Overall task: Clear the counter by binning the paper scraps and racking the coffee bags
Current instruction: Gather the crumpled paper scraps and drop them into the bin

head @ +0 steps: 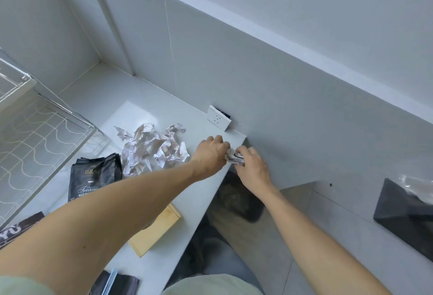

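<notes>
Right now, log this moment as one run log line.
both hands: left hand and right hand balling a paper scrap | paper pile on counter | coffee bag unracked

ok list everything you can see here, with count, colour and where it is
crumpled paper scraps: one loose pile, white-grey, middle of counter
paper wad: one, white-grey, squeezed between both hands at the counter's right end
coffee bags: one black lying beside the pile; parts of two more dark ones at the left and bottom edges
wooden box: one, tan, near front edge
wire rack: one, white, left
wall socket: one, white, back wall
bin: one, black, on the floor at right
counter: one, white
left hand, right hand: both closed on the wad
</notes>
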